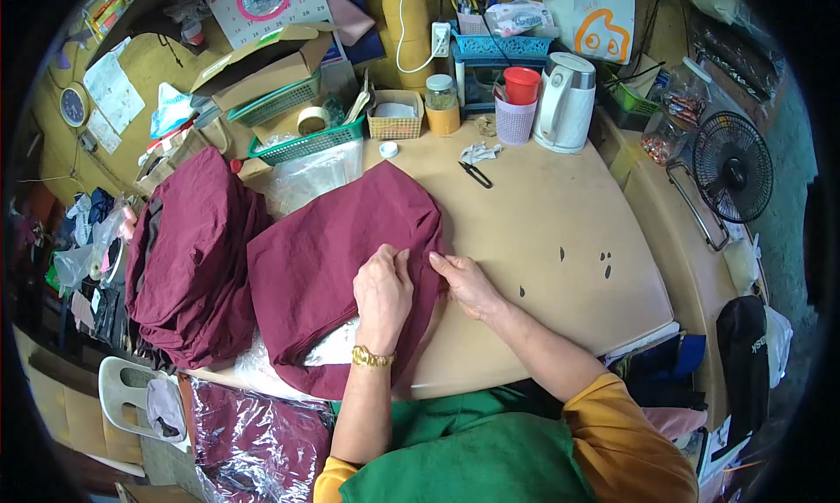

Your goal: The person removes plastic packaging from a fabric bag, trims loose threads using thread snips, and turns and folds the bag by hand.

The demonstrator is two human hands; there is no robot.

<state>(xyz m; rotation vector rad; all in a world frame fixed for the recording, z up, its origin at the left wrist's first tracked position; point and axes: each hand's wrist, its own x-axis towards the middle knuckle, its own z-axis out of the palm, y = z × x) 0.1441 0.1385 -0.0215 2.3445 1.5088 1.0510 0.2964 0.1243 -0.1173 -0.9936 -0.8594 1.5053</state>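
Note:
A maroon cloth piece point(341, 232) lies spread over the front left part of the table, its right edge under both hands. My left hand point(383, 289), with a gold bracelet at the wrist, is closed on the cloth, knuckles up. At the right edge of the same cloth, my right hand point(465, 284) pinches the fabric between thumb and fingers. Left of this piece stands a folded heap of maroon fabric point(188, 258). White material point(337, 344) shows beneath the cloth near my left wrist. Black thread snips point(475, 174) rest on the table beyond my right hand.
Along the back stand a white electric kettle point(567, 105), a purple cup point(514, 120), a lidded jar point(442, 105) and a green basket point(306, 144). A black fan point(733, 166) is at the right. Plastic-wrapped maroon fabric point(254, 442) lies below the table's front left edge.

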